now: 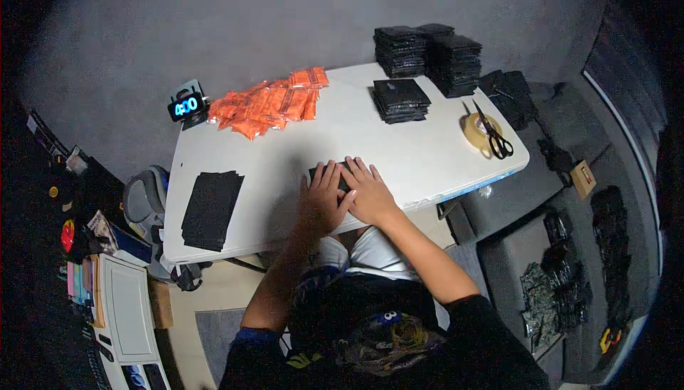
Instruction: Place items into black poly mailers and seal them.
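Note:
Both my hands lie flat, side by side, on a small black packet (316, 172) near the front edge of the white table (399, 148). My left hand (322, 196) covers the packet's left part with its fingers spread. My right hand (367, 190) presses on the right part, fingers pointing to the far left. Most of the packet is hidden under the hands. A pile of orange sachets (267, 105) lies at the table's far left. A low stack of black packets (400, 99) sits at the far right, with taller black stacks (427, 55) behind it.
A flat pile of black sheets (211, 208) lies at the table's left front. A tape roll (476, 132) and black-handled scissors (493, 133) sit at the right edge. A small timer display (187, 105) stands at the far left corner. Grey boxes with black packets (563, 283) stand on the floor to the right.

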`<state>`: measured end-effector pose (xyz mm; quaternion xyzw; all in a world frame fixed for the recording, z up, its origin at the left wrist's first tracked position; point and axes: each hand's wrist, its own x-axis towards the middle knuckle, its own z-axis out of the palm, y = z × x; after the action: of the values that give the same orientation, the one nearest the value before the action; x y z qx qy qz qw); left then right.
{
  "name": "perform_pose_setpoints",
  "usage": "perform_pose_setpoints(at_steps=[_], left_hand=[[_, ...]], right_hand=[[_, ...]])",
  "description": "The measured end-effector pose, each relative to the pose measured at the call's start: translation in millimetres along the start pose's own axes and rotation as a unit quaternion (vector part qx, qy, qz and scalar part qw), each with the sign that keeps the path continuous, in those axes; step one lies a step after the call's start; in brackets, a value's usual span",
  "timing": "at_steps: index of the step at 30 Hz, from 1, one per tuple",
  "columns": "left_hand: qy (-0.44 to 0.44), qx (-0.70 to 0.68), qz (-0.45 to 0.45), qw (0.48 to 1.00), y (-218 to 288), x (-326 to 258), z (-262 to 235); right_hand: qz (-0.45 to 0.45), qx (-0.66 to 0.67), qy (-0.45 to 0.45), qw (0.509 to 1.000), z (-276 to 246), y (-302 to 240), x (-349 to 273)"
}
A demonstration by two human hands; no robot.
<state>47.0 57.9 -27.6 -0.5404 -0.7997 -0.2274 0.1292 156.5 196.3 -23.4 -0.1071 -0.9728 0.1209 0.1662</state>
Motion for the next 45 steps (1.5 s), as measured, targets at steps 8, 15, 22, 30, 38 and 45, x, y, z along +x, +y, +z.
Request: perform_pose_setpoints(at_steps=[8,15,22,30,38,45], left_hand=[[-0.010,-0.009,-0.017,1.000,-7.6,2.5,2.9],[-0.051,-0.003,-0.031,0.998,-1.3,3.5,-3.4],[-0.026,0.009,-0.020,0.999,-10.6,-0.1,9.9],[-0.026,0.029,-0.053,0.998,-17.1,-14.7,0.3],[-0.004,-0.078,0.035,0.996,28.3,-52.8,-17.3],[0.004,-0.066,0.021,0.998,32.4,-59.4,-18.9]], right_hand=[[0.020,-0.009,-0.044,0.999,-12.3,-7.3,8.0],[0.043,-0.011,-0.080,0.996,-16.9,-9.8,8.0],[0.038,-0.022,-0.086,0.995,-16.4,-8.9,4.5],[0.034,-0.035,-0.052,0.997,-14.2,-1.5,-14.4],[-0.006,0.005,0.008,1.000,-18.9,-34.1,-56.3],[-0.026,-0.008,-0.004,1.000,-21.2,-40.0,-63.0]])
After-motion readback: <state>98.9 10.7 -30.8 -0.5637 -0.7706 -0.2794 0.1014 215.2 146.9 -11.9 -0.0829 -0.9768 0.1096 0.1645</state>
